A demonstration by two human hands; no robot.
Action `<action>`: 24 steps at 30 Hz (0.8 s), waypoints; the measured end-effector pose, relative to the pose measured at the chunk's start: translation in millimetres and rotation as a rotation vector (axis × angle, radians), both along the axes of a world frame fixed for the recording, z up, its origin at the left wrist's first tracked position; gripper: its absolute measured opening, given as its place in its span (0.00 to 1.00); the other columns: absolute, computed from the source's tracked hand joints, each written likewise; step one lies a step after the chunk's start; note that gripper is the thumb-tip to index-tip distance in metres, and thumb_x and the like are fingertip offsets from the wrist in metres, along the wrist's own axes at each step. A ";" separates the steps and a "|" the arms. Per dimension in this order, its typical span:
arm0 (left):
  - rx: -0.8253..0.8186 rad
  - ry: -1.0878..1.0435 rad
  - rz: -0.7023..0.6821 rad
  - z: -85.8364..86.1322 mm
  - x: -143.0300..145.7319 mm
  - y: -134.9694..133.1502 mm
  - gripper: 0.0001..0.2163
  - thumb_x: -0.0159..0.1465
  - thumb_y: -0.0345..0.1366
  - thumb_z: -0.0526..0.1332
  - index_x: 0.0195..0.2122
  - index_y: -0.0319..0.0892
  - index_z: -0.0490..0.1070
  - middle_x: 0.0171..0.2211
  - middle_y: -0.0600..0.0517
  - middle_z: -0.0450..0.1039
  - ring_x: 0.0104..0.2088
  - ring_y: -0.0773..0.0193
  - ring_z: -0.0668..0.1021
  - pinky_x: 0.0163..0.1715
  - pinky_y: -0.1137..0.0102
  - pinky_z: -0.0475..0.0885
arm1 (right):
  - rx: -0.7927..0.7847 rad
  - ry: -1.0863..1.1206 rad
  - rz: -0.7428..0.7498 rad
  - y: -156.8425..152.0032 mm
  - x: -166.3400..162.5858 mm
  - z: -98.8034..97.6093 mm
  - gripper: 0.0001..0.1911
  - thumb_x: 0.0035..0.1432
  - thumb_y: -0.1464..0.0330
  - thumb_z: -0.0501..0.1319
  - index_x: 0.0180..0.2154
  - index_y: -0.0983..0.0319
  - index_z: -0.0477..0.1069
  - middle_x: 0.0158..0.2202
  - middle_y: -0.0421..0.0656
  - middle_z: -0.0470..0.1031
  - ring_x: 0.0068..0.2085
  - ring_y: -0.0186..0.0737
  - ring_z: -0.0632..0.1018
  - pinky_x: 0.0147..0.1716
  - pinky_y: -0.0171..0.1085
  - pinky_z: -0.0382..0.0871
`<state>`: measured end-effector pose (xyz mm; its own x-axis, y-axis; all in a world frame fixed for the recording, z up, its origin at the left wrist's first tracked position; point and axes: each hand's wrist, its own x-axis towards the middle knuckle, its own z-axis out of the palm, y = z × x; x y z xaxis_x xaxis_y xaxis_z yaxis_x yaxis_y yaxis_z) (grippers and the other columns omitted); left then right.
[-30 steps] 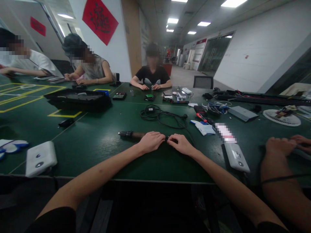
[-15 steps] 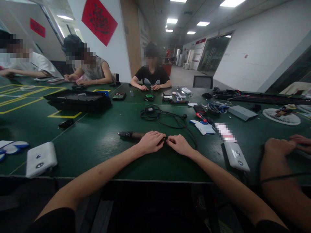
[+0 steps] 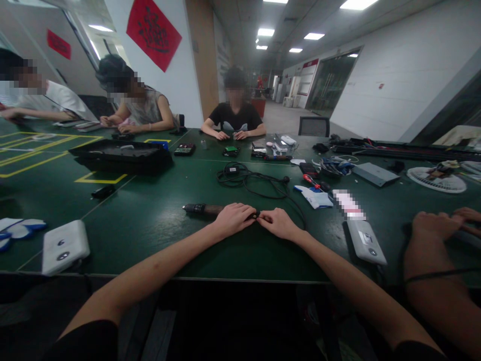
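Observation:
My left hand (image 3: 235, 219) is wrapped over the rear of an electric screwdriver (image 3: 206, 208) lying on the green table. Its black collar and metal tip point left, and my palm hides the back of its body. Close against that rear end, my right hand (image 3: 278, 223) is closed in a pinch. The fingers seem to grip the end of a black power cord (image 3: 296, 205), which runs under this hand; the end itself is mostly covered. Beyond both hands lies the cord's power adapter (image 3: 232, 170) with a white label.
White power banks (image 3: 64, 246) stand at left and right. A red screwdriver (image 3: 311, 181) and blue-white gloves (image 3: 315, 197) lie right of the cord. A black tray (image 3: 121, 155) is at left. Another person's arm (image 3: 432, 250) rests at far right; people sit opposite.
My right fingers have shifted slightly against the screwdriver's rear end, and a small light spot shows there. My left hand and the screwdriver stay in place.

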<state>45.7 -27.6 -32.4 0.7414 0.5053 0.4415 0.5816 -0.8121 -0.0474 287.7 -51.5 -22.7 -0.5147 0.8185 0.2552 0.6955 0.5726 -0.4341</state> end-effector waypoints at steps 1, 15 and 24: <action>0.004 0.002 -0.010 0.2 -0.2 -0.6 0.11 0.73 0.43 0.58 0.52 0.45 0.71 0.48 0.48 0.79 0.45 0.58 0.80 0.45 0.63 0.73 | 0.002 0.000 0.004 0.2 0.3 -0.1 0.13 0.69 0.61 0.61 0.35 0.60 0.77 0.23 0.37 0.71 0.25 0.32 0.68 0.29 0.34 0.52; 0.020 -0.014 -0.058 0.2 -0.7 -1.1 0.10 0.74 0.40 0.55 0.51 0.45 0.71 0.52 0.48 0.77 0.51 0.60 0.80 0.50 0.64 0.74 | 0.044 -0.014 -0.002 -3.0 -1.2 -1.1 0.12 0.70 0.62 0.61 0.35 0.60 0.77 0.24 0.37 0.73 0.25 0.33 0.69 0.30 0.34 0.54; 0.031 0.025 -0.079 3.1 -1.2 -1.8 0.09 0.74 0.37 0.55 0.51 0.45 0.71 0.54 0.47 0.76 0.54 0.58 0.78 0.52 0.62 0.74 | 0.064 -0.041 -0.024 -3.5 -3.5 -1.6 0.11 0.69 0.62 0.61 0.35 0.60 0.77 0.24 0.37 0.72 0.24 0.33 0.69 0.30 0.34 0.54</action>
<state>44.4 -29.4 -29.3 0.7892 0.4313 0.4371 0.5145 -0.8531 -0.0871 284.2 -55.0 -24.3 -0.5063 0.8135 0.2862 0.7259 0.5812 -0.3679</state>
